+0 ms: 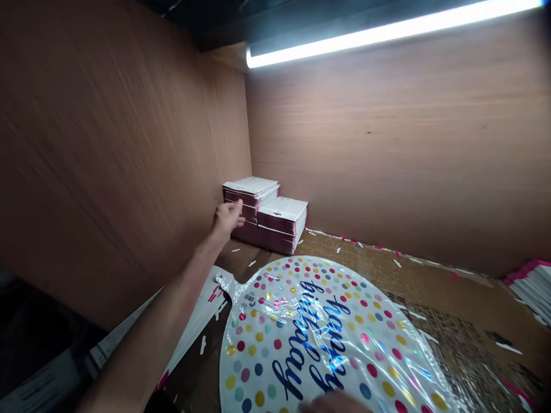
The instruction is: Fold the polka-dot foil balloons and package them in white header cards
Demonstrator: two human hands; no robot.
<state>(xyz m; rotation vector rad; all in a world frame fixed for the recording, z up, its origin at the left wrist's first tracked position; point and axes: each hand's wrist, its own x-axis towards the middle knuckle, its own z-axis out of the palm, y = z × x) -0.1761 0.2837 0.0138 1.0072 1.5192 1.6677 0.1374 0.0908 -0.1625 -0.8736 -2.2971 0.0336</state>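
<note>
My left hand (228, 218) is stretched out to the left end of the taller stack of flat white packets (253, 184), whose edges are dark red. Its fingers are slightly bent and apart, with nothing visible in them; whether they touch the stack I cannot tell. A lower stack of similar packets (284, 207) adjoins it on the right. In front lies a flat foil balloon (310, 310), white with coloured dots and blue "happy birthday" lettering. Only a blurred part of my right hand (336, 403) shows at the bottom edge, over the balloon; its fingers are hidden.
Wooden panels (387, 143) close off the left and back, and a bright tube light (387, 34) hangs above. White sheets (196, 330) lie under my left forearm. Pink-edged packets (531, 289) stand at the far right. Paper scraps litter the cardboard surface (331, 244).
</note>
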